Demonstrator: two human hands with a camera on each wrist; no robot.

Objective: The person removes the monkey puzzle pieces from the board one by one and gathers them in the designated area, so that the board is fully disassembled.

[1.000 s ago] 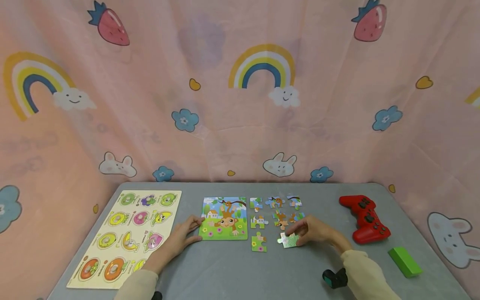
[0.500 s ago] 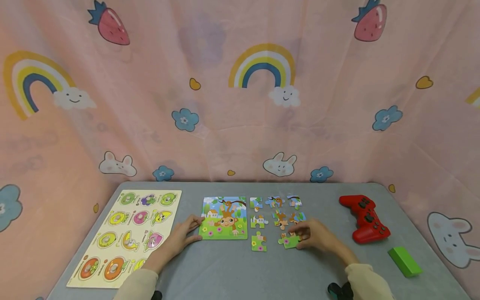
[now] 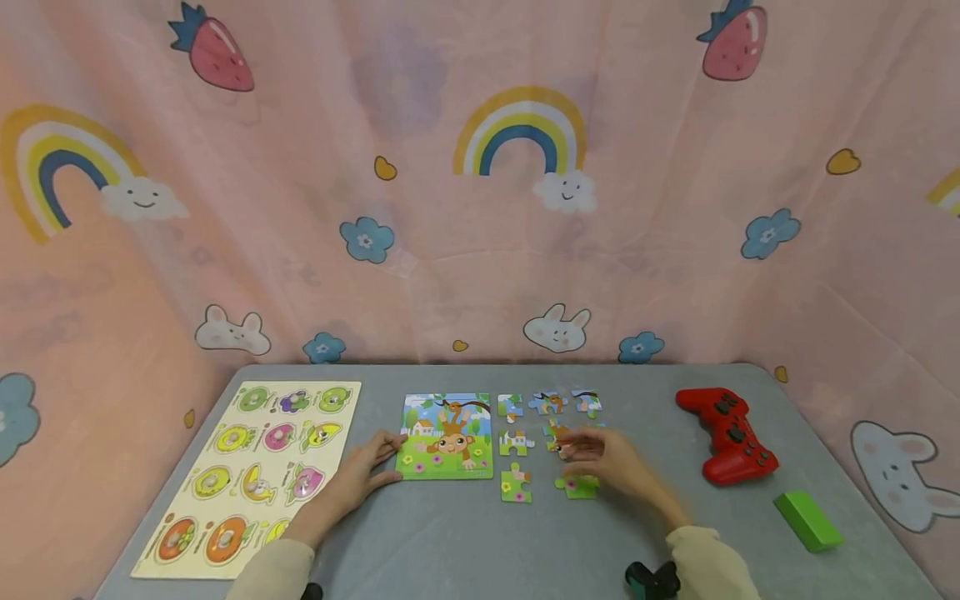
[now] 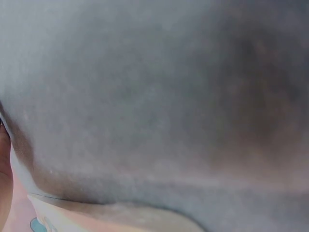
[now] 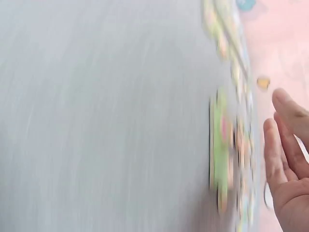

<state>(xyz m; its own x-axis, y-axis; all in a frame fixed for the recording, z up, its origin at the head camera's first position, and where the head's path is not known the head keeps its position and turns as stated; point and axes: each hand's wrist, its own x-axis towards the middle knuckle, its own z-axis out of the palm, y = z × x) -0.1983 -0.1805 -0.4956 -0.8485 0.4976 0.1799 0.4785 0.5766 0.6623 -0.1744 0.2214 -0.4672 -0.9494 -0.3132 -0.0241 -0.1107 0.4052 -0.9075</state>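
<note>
In the head view, my left hand (image 3: 365,468) rests with fingertips and thumb at the left edge of a square monkey picture board (image 3: 447,454). To its right lie loose jigsaw pieces in rough rows. My right hand (image 3: 607,458) hovers over the right side of them, fingers apart, partly hiding a green jigsaw piece (image 3: 577,487) in the nearest row and a monkey-face piece (image 3: 555,433) in the middle row. The right wrist view shows the right hand (image 5: 287,150) with nothing in its fingers, beside blurred pieces. The left wrist view shows mostly grey tabletop.
A cream board with fruit pictures (image 3: 258,475) lies at the left, under the left forearm in the head view. On the right are a red game controller (image 3: 727,437) and a green block (image 3: 808,521). A pink printed curtain (image 3: 420,292) hangs behind the grey table (image 3: 450,542).
My right hand has let go of the green piece, which now lies flat, and has shifted left and slightly away over the pieces. The left hand stays at the picture board's edge.
</note>
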